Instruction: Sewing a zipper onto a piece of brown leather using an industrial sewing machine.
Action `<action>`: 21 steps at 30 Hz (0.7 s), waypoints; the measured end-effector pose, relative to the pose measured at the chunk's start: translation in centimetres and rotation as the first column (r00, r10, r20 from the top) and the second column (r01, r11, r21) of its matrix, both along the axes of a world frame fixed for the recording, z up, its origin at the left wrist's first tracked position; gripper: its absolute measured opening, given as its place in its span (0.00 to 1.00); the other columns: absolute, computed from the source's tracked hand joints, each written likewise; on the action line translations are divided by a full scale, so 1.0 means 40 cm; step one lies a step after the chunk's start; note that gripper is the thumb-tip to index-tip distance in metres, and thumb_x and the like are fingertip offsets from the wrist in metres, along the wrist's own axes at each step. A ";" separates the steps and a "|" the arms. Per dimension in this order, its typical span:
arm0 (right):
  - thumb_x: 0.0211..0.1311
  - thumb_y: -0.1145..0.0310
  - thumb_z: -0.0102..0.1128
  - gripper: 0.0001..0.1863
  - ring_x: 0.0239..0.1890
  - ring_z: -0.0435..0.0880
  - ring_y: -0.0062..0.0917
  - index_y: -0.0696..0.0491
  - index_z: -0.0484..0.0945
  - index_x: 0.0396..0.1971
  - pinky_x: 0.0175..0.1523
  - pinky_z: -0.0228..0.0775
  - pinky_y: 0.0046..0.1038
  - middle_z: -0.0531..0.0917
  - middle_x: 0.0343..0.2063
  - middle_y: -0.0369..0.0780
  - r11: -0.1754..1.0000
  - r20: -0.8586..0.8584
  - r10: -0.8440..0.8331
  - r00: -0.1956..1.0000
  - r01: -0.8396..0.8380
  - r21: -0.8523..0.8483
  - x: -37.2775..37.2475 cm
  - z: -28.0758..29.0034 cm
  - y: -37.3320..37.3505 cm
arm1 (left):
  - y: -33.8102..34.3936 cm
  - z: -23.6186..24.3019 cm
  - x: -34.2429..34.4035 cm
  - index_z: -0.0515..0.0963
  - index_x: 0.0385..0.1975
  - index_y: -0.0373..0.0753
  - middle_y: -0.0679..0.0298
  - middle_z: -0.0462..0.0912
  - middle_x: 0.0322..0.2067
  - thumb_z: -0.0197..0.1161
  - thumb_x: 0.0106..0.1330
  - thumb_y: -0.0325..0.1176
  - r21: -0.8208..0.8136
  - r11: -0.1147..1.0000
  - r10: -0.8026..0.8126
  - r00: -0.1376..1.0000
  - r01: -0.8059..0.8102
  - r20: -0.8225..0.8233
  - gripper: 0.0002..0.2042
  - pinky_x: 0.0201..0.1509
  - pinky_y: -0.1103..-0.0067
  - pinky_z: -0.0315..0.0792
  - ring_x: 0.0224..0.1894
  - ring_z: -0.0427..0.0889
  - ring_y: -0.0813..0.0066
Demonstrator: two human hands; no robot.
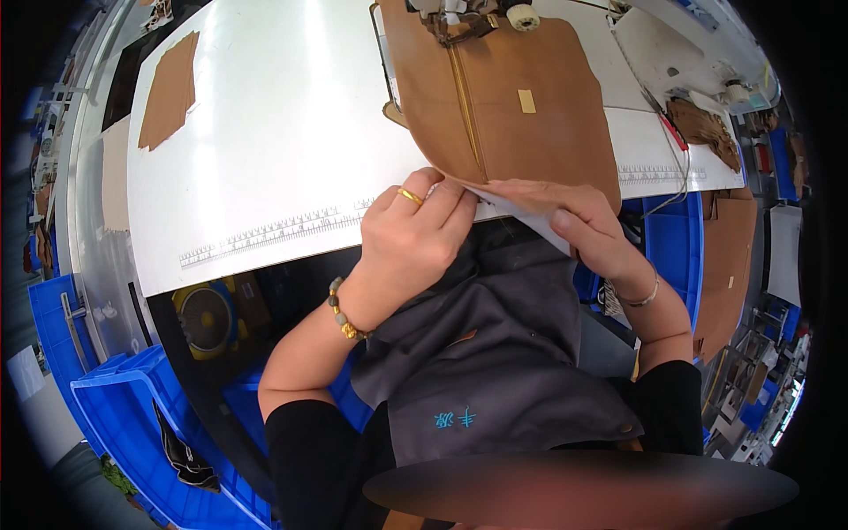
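Note:
A brown leather-like panel (565, 115) with a zipper (464, 110) running down it lies over the front of the white table, its far end beneath a sewing machine head (459, 22). My left hand (415, 225), with a gold ring, pinches the panel's near edge where the zipper ends. Along that same edge, my right hand (587, 221) grips the panel, fingers on top and thumb below. The edge is turned up there, and a pale underside (541, 223) shows between my hands. A small yellowish tab (527, 102) sits on the panel's face.
A stack of brown pieces (168, 93) lies at the table's far left. Red-handled scissors or snips (673, 132) and dark brown scraps (704, 132) are at the right. Blue bins (132, 424) stand lower left, another blue bin (671, 243) at right beside hanging brown panels (726, 274).

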State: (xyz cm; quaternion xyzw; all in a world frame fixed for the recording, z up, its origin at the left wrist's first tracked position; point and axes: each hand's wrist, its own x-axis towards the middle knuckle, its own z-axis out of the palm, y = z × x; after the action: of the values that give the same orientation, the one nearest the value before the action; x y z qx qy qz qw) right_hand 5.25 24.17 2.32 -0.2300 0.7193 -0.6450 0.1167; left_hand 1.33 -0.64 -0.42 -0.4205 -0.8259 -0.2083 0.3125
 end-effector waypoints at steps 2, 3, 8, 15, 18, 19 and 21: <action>0.83 0.58 0.45 0.25 0.68 0.75 0.32 0.62 0.80 0.60 0.73 0.62 0.32 0.81 0.63 0.46 0.997 -0.083 -0.062 0.995 0.066 0.048 -0.016 0.003 0.036 | 0.009 0.021 0.012 0.83 0.35 0.35 0.57 0.87 0.41 0.64 0.54 0.28 -0.185 0.982 0.046 0.997 -0.032 0.068 0.09 0.38 0.78 0.76 0.49 0.85 0.66; 0.83 0.57 0.44 0.25 0.71 0.73 0.34 0.62 0.82 0.58 0.75 0.59 0.33 0.79 0.65 0.48 0.987 -0.170 -0.115 0.979 0.131 0.090 -0.025 0.000 0.057 | 0.015 0.016 0.016 0.83 0.35 0.35 0.57 0.87 0.41 0.64 0.54 0.28 -0.183 0.982 0.057 0.996 -0.044 0.068 0.09 0.38 0.78 0.76 0.49 0.85 0.66; 0.80 0.65 0.50 0.27 0.67 0.76 0.32 0.62 0.65 0.72 0.72 0.66 0.33 0.75 0.67 0.45 0.709 0.048 -0.704 0.708 0.705 0.007 -0.138 -0.040 0.238 | 0.062 0.010 0.035 0.73 0.29 0.37 0.46 0.87 0.44 0.61 0.61 0.28 -0.296 0.942 0.164 0.986 -0.159 -0.007 0.04 0.40 0.76 0.75 0.54 0.84 0.58; 0.74 0.69 0.53 0.23 0.49 0.88 0.35 0.65 0.72 0.63 0.55 0.80 0.36 0.84 0.52 0.46 0.721 -0.273 0.015 0.962 0.179 0.669 -0.088 -0.021 0.284 | 0.082 0.002 0.041 0.73 0.29 0.37 0.45 0.86 0.45 0.61 0.59 0.29 -0.323 0.931 0.175 0.984 -0.168 -0.005 0.05 0.38 0.77 0.73 0.51 0.83 0.59; 0.74 0.68 0.54 0.22 0.48 0.88 0.35 0.64 0.73 0.63 0.55 0.80 0.36 0.84 0.52 0.46 0.732 -0.308 0.030 0.951 0.189 0.655 -0.099 -0.022 0.148 | 0.079 0.001 0.037 0.74 0.27 0.35 0.40 0.87 0.43 0.61 0.59 0.30 -0.286 0.950 0.133 0.991 -0.127 0.003 0.06 0.34 0.77 0.71 0.49 0.82 0.56; 0.74 0.68 0.54 0.22 0.48 0.88 0.36 0.64 0.73 0.62 0.55 0.80 0.36 0.84 0.51 0.46 0.734 -0.322 0.032 0.946 0.196 0.650 -0.107 -0.022 0.116 | 0.077 0.002 0.036 0.73 0.27 0.35 0.39 0.86 0.42 0.61 0.58 0.30 -0.279 0.953 0.126 0.992 -0.118 0.010 0.06 0.34 0.78 0.70 0.49 0.82 0.56; 0.74 0.68 0.54 0.22 0.48 0.88 0.36 0.64 0.74 0.62 0.55 0.80 0.36 0.85 0.51 0.46 0.740 -0.349 0.050 0.936 0.200 0.642 -0.029 -0.005 0.168 | 0.064 0.002 0.037 0.73 0.26 0.35 0.39 0.86 0.42 0.60 0.58 0.30 -0.271 0.954 0.136 0.991 -0.128 0.012 0.06 0.33 0.78 0.69 0.48 0.82 0.57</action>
State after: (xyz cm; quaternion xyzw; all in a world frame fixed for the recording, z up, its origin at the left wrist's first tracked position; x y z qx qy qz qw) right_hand 4.08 30.89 2.11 -0.2521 0.9198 -0.2983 0.0373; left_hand 2.82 1.90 -0.34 -0.3998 -0.8775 -0.0793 0.2529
